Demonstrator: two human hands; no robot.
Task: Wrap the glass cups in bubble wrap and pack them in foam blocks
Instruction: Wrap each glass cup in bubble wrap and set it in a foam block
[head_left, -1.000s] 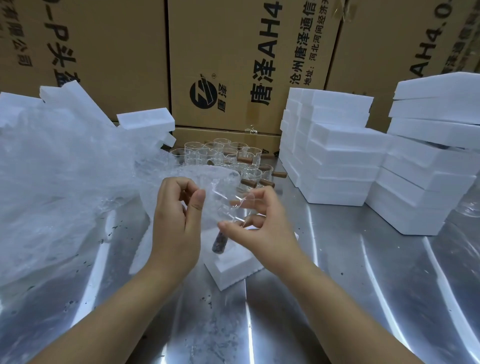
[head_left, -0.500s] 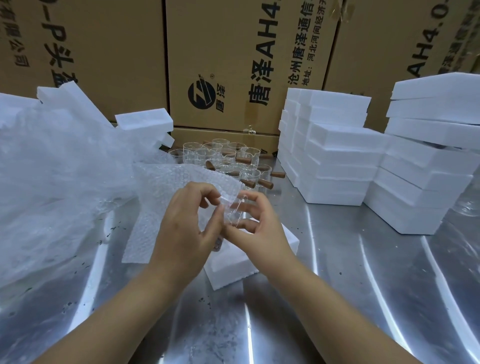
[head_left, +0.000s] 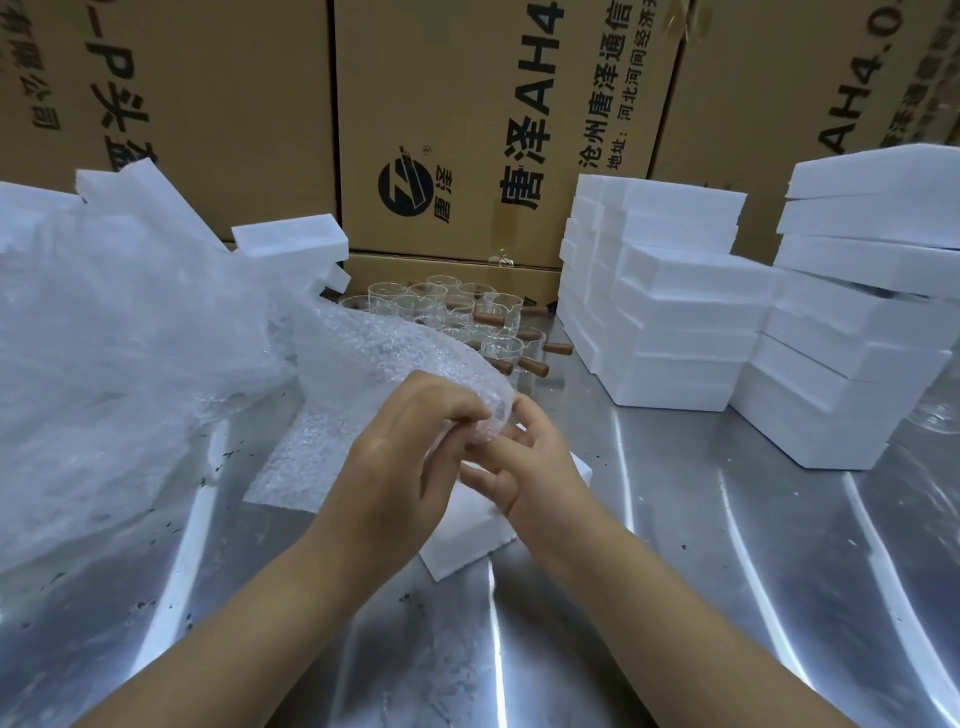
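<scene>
Bubble wrap (head_left: 384, 358) bunched between hands (head_left: 457, 457)

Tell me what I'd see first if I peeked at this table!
In the middle, the left hand and right hand pinch a bumpy sheet of bubble wrap. Behind them stand glass cups with wooden handles, and tall stacks of white foam blocks rise on the right.

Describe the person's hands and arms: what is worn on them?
Nothing is worn. The left hand and right hand are bare: no gloves, rings or watch. The left forearm and right forearm are bare too, no sleeve in view.
</scene>
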